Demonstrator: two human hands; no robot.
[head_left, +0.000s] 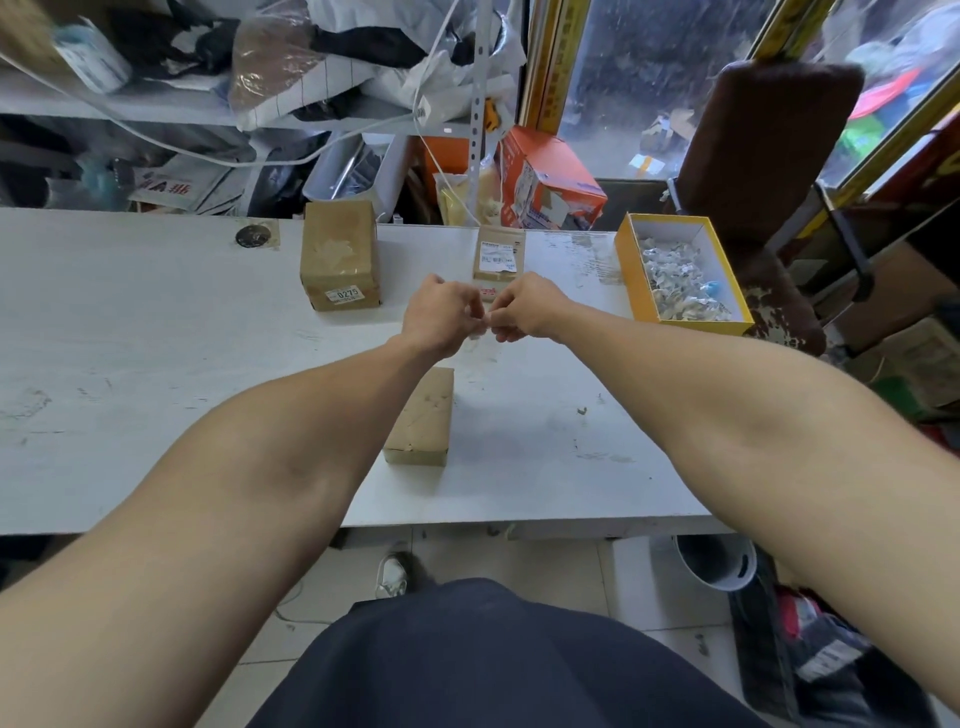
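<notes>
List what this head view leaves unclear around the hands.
- Small pale item, head view: too tiny, covered by left hand and right hand.
- Labelled packet, head view: print too small, lower end behind the hands.
- Flat brown box, head view: left side behind the left forearm.

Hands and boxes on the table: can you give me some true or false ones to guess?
1. The left hand and the right hand pinch one small pale piece between them. True.
2. The yellow box is empty. False: it holds many small pale packets.
3. The brown box labelled 0275 stands on the table, left of the hands. True.
4. The flat brown box lies on the floor. False: it lies on the table, nearer the person than the hands.
</notes>
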